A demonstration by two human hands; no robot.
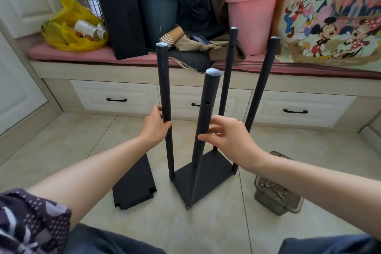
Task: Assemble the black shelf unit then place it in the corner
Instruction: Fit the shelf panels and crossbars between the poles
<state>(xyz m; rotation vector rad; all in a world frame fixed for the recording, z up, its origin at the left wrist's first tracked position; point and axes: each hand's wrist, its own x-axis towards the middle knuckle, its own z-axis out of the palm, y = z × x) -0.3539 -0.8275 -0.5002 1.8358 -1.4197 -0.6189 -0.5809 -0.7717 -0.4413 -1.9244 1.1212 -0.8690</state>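
The black shelf unit stands on the tiled floor: a black base panel (pixel 208 173) with several upright black poles at its corners. My left hand (pixel 154 128) grips the left pole (pixel 164 80) at mid height, thumb in front. My right hand (pixel 228 136) is beside the front pole (pixel 206 107), fingers spread and loosely curved, with the thumb and fingertips at the pole's right side but not wrapped round it. A second black shelf panel (pixel 134 185) lies flat on the floor to the left of the unit.
A clear plastic box (pixel 276 194) with screws sits on the floor at the right. Behind the unit runs a low bench with drawers (pixel 115 97), piled with a pink bucket (pixel 251 20), a dark bin (pixel 156 16), a yellow bag (pixel 70 27) and a leaning black board (pixel 119 10).
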